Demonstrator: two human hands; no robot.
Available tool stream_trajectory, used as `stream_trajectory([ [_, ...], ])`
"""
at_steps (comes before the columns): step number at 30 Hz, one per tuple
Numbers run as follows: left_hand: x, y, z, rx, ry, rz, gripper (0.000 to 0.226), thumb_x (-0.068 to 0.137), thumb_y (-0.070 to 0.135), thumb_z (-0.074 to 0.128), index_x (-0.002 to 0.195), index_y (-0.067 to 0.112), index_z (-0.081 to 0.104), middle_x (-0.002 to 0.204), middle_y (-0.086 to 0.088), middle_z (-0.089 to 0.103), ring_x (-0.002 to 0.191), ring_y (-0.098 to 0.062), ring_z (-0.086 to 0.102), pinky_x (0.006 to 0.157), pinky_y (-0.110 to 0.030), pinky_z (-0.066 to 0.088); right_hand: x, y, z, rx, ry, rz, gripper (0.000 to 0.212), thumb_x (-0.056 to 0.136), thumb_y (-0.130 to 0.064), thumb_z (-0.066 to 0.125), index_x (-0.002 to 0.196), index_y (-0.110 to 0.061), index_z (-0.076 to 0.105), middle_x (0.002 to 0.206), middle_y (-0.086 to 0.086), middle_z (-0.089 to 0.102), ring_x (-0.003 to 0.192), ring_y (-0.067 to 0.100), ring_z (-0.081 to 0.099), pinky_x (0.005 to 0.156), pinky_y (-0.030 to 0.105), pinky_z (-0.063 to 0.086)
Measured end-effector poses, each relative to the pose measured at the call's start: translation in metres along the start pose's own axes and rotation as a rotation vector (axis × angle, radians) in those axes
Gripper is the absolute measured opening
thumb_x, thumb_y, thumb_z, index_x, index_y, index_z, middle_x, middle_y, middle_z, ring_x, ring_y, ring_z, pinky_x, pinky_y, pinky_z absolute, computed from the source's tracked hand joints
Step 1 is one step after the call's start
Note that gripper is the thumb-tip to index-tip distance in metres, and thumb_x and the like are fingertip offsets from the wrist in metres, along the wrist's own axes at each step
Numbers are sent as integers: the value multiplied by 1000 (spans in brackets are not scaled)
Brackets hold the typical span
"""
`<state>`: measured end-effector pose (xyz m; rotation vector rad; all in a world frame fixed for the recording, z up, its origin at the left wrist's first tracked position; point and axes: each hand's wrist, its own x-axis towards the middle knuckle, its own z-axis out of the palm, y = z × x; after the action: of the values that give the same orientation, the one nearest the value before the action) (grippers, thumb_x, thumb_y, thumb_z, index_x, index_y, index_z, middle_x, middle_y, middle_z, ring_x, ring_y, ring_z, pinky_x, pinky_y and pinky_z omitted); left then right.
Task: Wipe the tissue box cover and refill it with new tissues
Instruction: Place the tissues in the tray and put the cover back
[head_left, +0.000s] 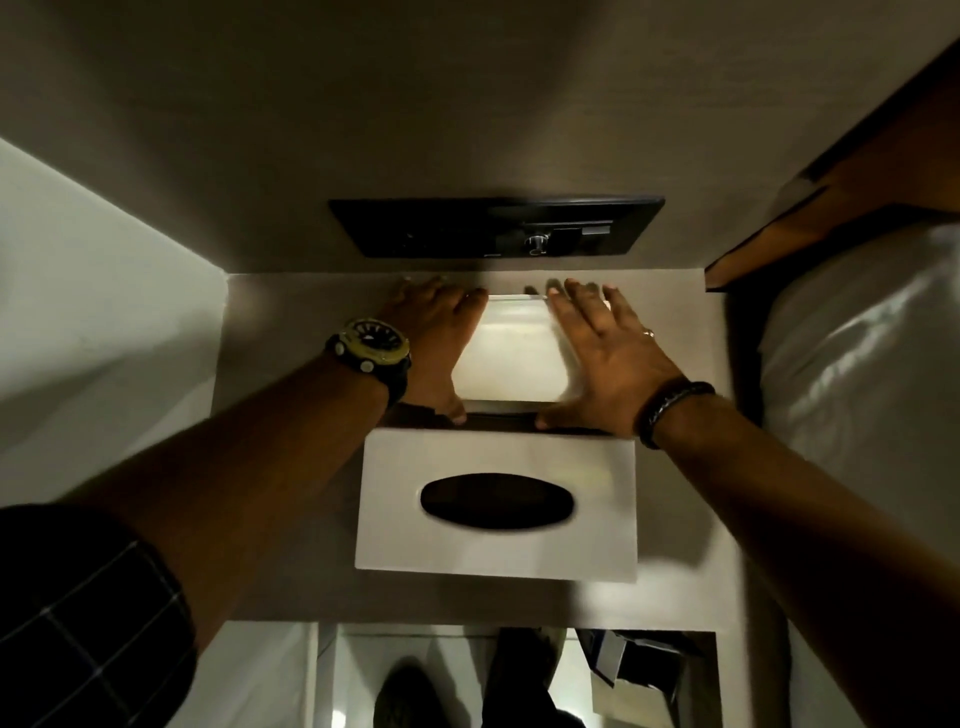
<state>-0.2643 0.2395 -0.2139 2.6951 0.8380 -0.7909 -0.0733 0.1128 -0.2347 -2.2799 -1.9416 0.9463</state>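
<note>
A white pack of tissues (511, 353) lies on the small grey bedside table (291, 364), close to the wall. My left hand (436, 338) presses against its left side and my right hand (602, 353) against its right side, fingers stretched out along the pack. Just in front of the pack stands the white tissue box cover (496, 504), with a dark oval slot (496, 501) in its top. Under the pack's near edge a dark base shows, mostly hidden.
A black switch panel (493, 226) with a knob is set in the wall above the table. A bed with white linen (862, 364) lies to the right, a pale wall (93, 291) to the left. My shoe (410, 696) and some papers (634, 670) are on the floor below.
</note>
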Motion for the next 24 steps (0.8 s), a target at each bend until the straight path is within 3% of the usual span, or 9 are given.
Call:
stream_trajectory([
  [3,0,1,7,-1,2,20,131,52,61,83,150,13,10,154,-12,29,137,-34,34,114,-50,29,4,5,-2,-46,-26,-19,127,52,-66,79,145,-39,-4,157,4,20,143,33,15,113,53,23],
  [6,-4,-1,15,7,21,29,131,56,61,81,151,12,6,156,-12,24,140,-34,30,115,-49,27,4,9,-1,-99,-10,-29,124,52,-63,79,144,-38,-2,152,5,27,138,30,23,110,51,29],
  [13,-2,-3,21,14,52,18,129,56,65,76,151,13,5,154,-12,28,135,-36,34,109,-52,30,5,12,6,-121,44,-44,119,57,-64,74,147,-28,4,149,8,32,137,32,26,110,53,30],
  [24,8,-6,22,112,144,33,119,52,44,84,146,13,19,142,-12,41,124,-35,44,98,-50,39,10,9,10,-217,95,-5,116,58,-59,77,148,-22,12,149,9,34,136,32,29,109,50,33],
])
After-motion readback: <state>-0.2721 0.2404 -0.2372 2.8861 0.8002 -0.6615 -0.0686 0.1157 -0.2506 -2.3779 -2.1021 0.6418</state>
